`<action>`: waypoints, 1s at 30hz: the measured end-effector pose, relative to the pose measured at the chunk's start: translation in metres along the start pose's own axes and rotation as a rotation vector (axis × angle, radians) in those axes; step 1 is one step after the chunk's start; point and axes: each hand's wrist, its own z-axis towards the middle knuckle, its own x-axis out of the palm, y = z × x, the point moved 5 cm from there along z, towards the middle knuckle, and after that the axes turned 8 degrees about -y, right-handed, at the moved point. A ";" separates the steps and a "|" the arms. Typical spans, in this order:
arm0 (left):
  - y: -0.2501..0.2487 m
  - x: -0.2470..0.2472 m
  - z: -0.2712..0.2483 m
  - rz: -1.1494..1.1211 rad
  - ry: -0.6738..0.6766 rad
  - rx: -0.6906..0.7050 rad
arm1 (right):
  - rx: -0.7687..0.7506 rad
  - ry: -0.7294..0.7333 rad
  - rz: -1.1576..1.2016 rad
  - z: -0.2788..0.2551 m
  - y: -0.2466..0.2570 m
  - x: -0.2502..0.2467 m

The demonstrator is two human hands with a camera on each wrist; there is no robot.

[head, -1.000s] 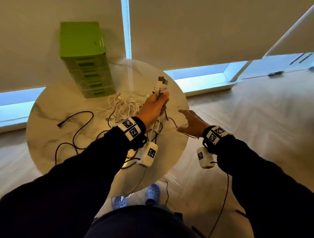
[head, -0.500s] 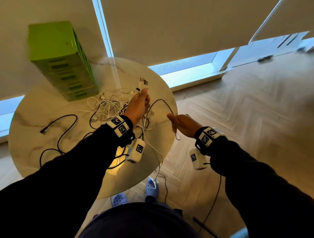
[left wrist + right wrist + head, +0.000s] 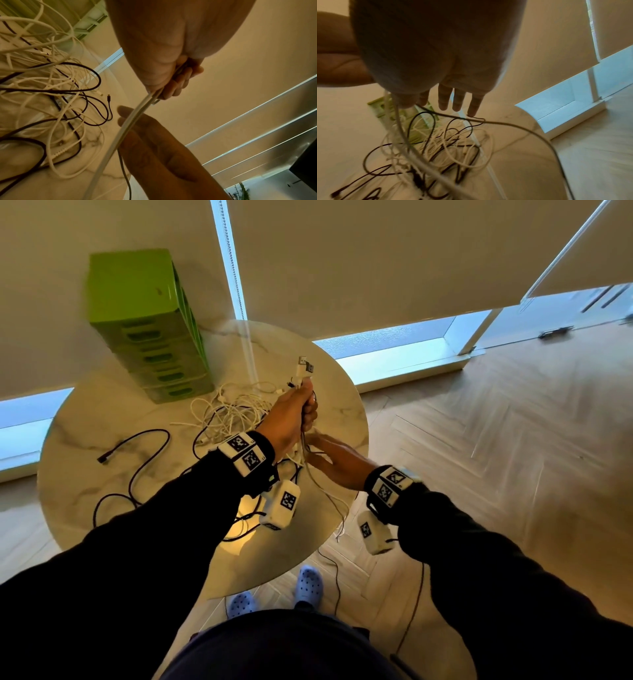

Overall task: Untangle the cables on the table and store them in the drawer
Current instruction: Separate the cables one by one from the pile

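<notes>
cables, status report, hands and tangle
Left hand grips white cables. Right hand open beneath them. Tangle on table; green drawer unit shut.

right hand [image 3: 337,462] moved in under left hand [image 3: 291,419], fingers apparently straightened

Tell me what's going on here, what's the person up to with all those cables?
A person stands at a round marble table sorting a cable tangle. The left hand grips a small bunch of white cables raised above the table, USB plugs sticking up from the fist. The right hand, fingers straight, reaches in just below it beside the hanging strands. The green drawer unit stands at the back with every drawer shut; nothing is stored yet.
</notes>
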 end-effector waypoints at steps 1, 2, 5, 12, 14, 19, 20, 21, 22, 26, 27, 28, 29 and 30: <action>-0.001 -0.002 0.000 0.020 -0.001 0.009 | -0.002 -0.013 0.017 0.003 0.002 0.004; -0.002 -0.004 0.000 0.041 0.000 0.018 | 0.019 -0.025 0.023 0.005 0.001 0.006; -0.003 -0.015 -0.001 0.081 -0.032 0.042 | 0.059 -0.042 0.057 0.005 -0.004 0.003; -0.010 -0.037 -0.009 0.118 -0.147 0.082 | 0.278 -0.063 -0.033 -0.003 -0.043 -0.026; -0.010 -0.043 -0.009 0.127 -0.191 0.089 | 0.381 0.040 -0.095 -0.011 -0.053 -0.028; -0.017 -0.053 -0.004 -0.039 -0.209 0.076 | 0.523 0.285 -0.449 -0.028 -0.086 -0.032; -0.018 -0.052 -0.005 -0.055 -0.186 0.082 | 0.471 0.233 -0.413 -0.024 -0.083 -0.033; -0.020 -0.048 -0.006 -0.066 -0.162 0.091 | 0.393 0.152 -0.326 -0.018 -0.071 -0.036; -0.022 -0.044 -0.009 -0.072 -0.142 0.099 | 0.294 0.072 -0.227 -0.010 -0.055 -0.037; -0.026 -0.029 -0.016 -0.012 -0.068 0.109 | 0.069 0.046 -0.072 0.022 0.011 -0.021; -0.028 -0.027 -0.018 0.005 -0.042 0.102 | 0.087 0.111 -0.070 0.027 0.020 -0.011; -0.030 -0.026 -0.021 0.014 -0.021 0.092 | 0.101 0.179 -0.078 0.029 0.027 0.001; -0.033 -0.026 -0.022 0.014 -0.004 0.083 | 0.109 0.245 -0.103 0.029 0.032 0.011; -0.037 -0.028 -0.025 0.011 0.011 0.078 | 0.112 0.293 -0.109 0.028 0.035 0.018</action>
